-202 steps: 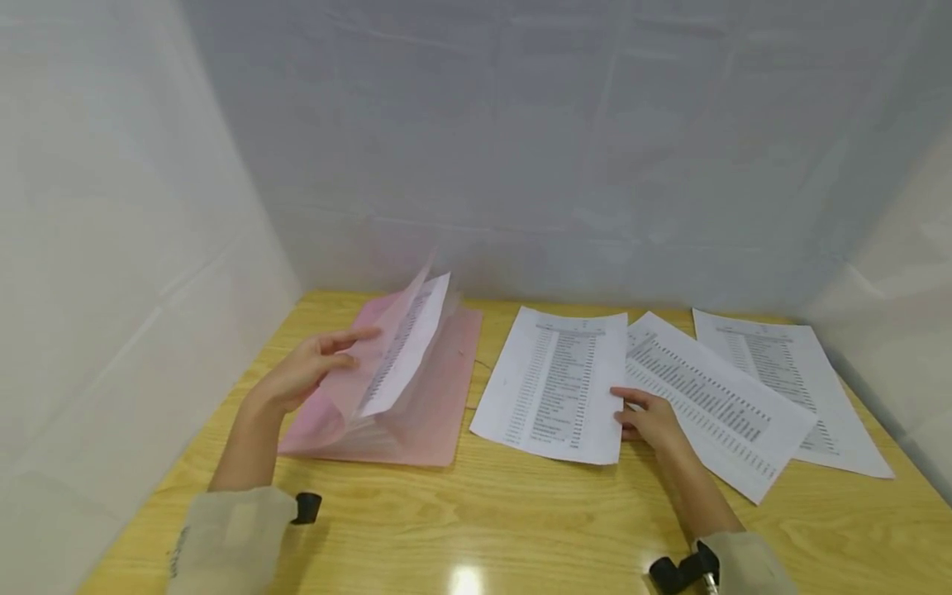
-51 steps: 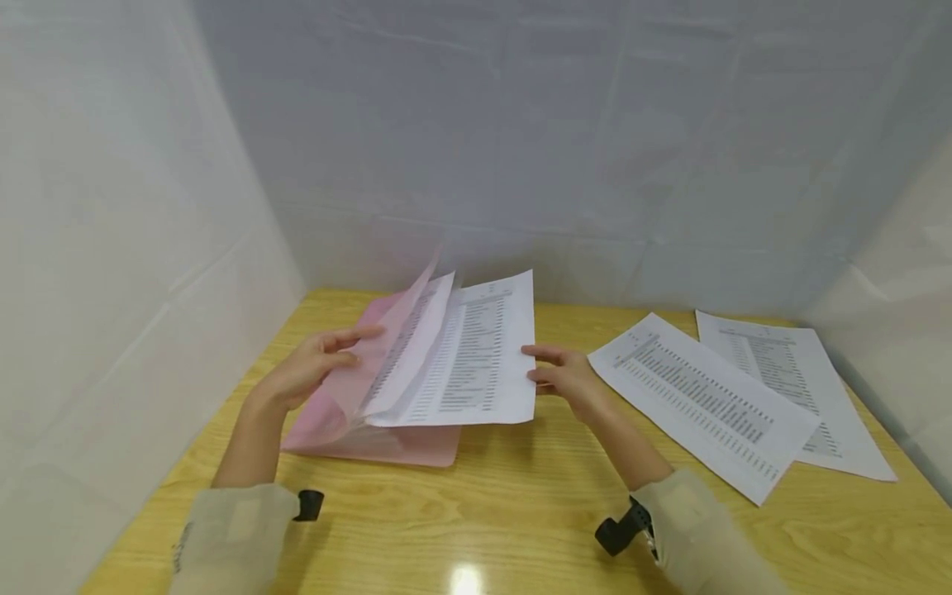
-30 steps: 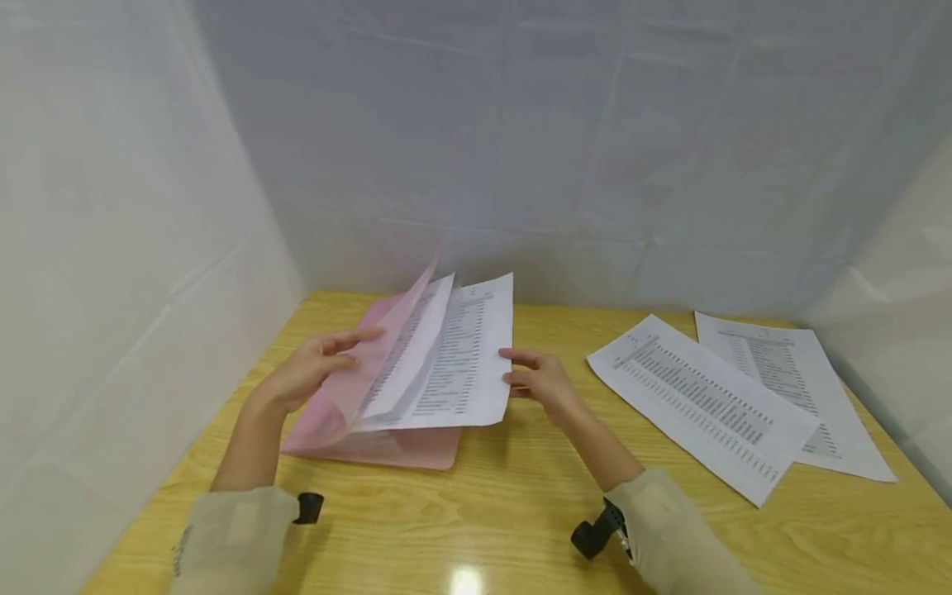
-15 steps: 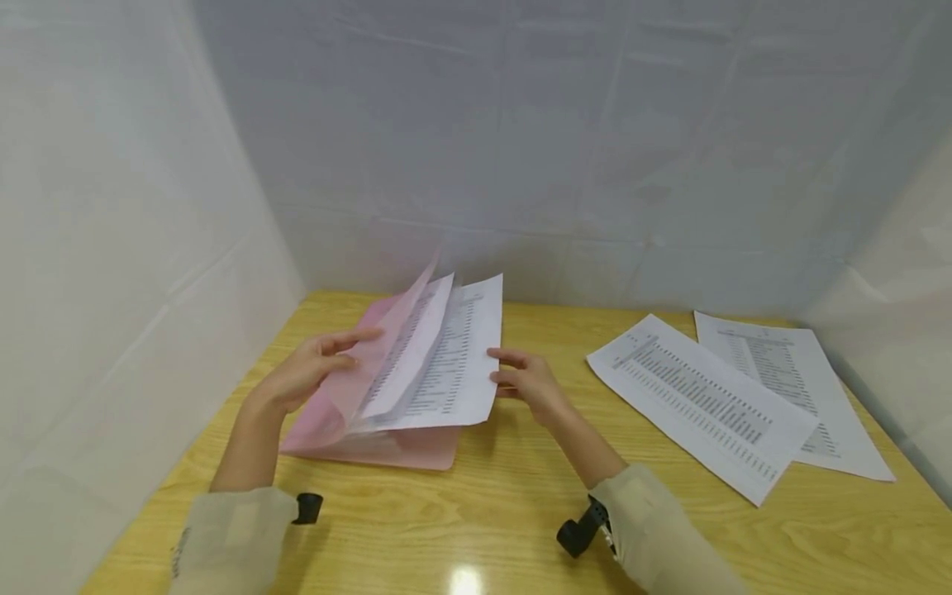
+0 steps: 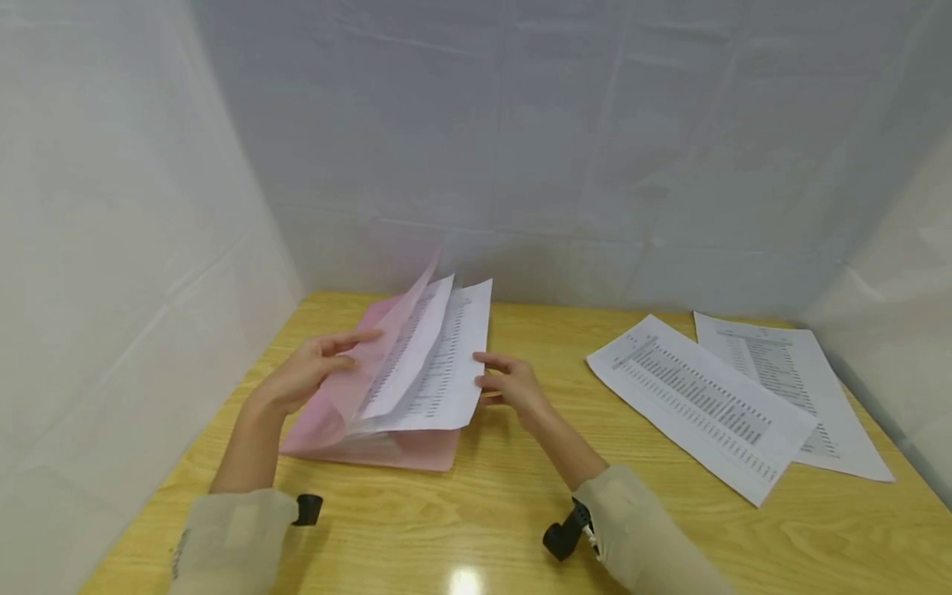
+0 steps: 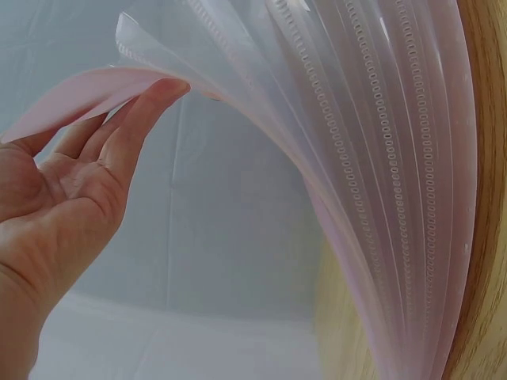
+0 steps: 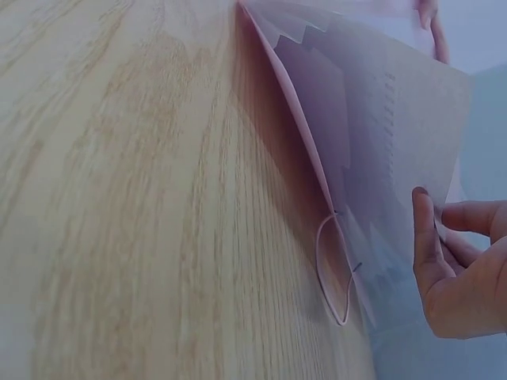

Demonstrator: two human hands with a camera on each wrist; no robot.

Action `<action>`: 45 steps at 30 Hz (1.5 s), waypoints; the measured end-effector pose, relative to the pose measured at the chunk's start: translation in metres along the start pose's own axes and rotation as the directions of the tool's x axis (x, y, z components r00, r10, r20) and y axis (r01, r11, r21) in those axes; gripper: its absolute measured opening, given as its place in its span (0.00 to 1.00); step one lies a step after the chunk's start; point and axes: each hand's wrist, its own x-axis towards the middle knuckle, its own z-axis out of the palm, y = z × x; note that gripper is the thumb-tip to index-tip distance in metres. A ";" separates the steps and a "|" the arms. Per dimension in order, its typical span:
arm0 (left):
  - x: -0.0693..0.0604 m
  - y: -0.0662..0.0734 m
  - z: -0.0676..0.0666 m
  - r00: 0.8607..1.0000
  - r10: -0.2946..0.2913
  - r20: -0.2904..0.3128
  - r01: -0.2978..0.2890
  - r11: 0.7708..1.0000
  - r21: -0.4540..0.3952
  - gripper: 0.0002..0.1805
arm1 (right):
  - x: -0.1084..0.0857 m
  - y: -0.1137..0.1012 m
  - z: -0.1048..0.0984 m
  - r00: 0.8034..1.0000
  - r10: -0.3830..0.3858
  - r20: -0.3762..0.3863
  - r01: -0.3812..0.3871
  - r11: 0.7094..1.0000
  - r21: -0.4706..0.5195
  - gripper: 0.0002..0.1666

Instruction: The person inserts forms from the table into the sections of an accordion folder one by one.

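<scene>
In the head view a pink display book (image 5: pixel 420 453) with clear sleeves lies part-opened on the left of the table. My left hand (image 5: pixel 305 373) holds its lifted front cover and leaves between thumb and fingers; the left wrist view shows the fanned clear sleeves (image 6: pixel 348 166) beside that hand. A printed sheet (image 5: pixel 455 364) stands mostly inside the book, its right edge sticking out. My right hand (image 5: pixel 516 388) pinches that edge, thumb on one face and fingers on the other, as the right wrist view confirms. The sheet's left part is hidden behind another leaf (image 5: pixel 416 347).
Two more printed sheets, a slanted one (image 5: pixel 699 405) overlapping a straighter one (image 5: pixel 788 372), lie on the right of the wooden table (image 5: pixel 416 529). White sheeting (image 5: pixel 558 165) walls the back and sides. An elastic loop (image 7: pixel 342 323) hangs off the book's edge.
My right hand picked the nearest sheet off the table and carried it left into the book. Lately it has slid further left, showing less sheet. My left hand stays on the cover.
</scene>
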 end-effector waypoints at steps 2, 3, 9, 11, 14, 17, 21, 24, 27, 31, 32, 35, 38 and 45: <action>0.000 0.000 0.000 1.000 -0.001 0.002 0.001 1.000 0.000 0.29 | 0.001 0.001 0.002 1.000 -0.001 -0.001 0.001 1.000 -0.008 0.24; 0.000 0.000 0.000 1.000 0.000 0.004 0.000 1.000 -0.001 0.29 | 0.001 0.002 0.004 1.000 -0.003 0.000 0.003 1.000 -0.015 0.24; -0.001 0.000 -0.001 1.000 0.006 0.020 -0.006 1.000 -0.014 0.28 | 0.007 0.007 0.010 1.000 -0.005 0.015 0.005 0.999 -0.040 0.24; -0.001 0.001 -0.001 1.000 0.007 0.020 -0.007 1.000 -0.016 0.28 | 0.009 0.008 0.012 1.000 -0.009 0.018 0.010 0.999 -0.040 0.24; -0.001 0.001 0.000 1.000 0.005 0.017 -0.005 1.000 -0.020 0.27 | 0.007 0.003 0.015 1.000 -0.008 0.014 0.009 0.999 -0.052 0.24; -0.001 0.001 0.000 1.000 0.003 0.015 -0.002 1.000 -0.020 0.27 | 0.007 0.000 0.017 1.000 -0.003 0.003 0.004 0.998 -0.067 0.24; 0.000 0.001 0.000 1.000 0.006 0.011 -0.006 1.000 -0.007 0.27 | 0.011 0.001 0.018 1.000 -0.006 -0.009 0.005 0.997 -0.074 0.24; 0.000 0.001 0.000 1.000 0.011 0.010 -0.011 1.000 0.002 0.27 | 0.012 0.001 0.019 1.000 -0.024 -0.003 0.024 0.997 -0.078 0.25; 0.000 0.001 0.000 1.000 0.014 0.013 -0.014 1.000 -0.001 0.27 | 0.013 0.001 0.019 0.999 -0.048 0.002 0.048 0.994 -0.094 0.25; 0.000 0.000 0.000 1.000 0.013 0.021 -0.013 1.000 -0.013 0.27 | 0.013 -0.001 0.018 0.997 -0.081 0.001 0.080 0.987 -0.140 0.25; 0.000 0.000 0.000 1.000 0.014 0.022 -0.014 1.000 -0.014 0.27 | 0.013 -0.002 0.018 0.996 -0.088 -0.002 0.086 0.984 -0.155 0.25; 0.000 0.000 -0.001 1.000 0.020 0.024 -0.019 1.000 -0.018 0.27 | 0.013 -0.004 0.017 0.995 -0.102 0.000 0.100 0.978 -0.181 0.25; -0.001 0.000 -0.001 0.999 0.025 0.027 -0.024 1.000 -0.019 0.27 | 0.014 -0.005 0.017 0.995 -0.102 0.009 0.102 0.977 -0.186 0.25; -0.002 0.000 -0.001 1.000 0.011 0.020 -0.011 1.000 -0.006 0.27 | 0.014 -0.005 0.022 0.995 -0.088 0.036 0.093 0.977 -0.190 0.25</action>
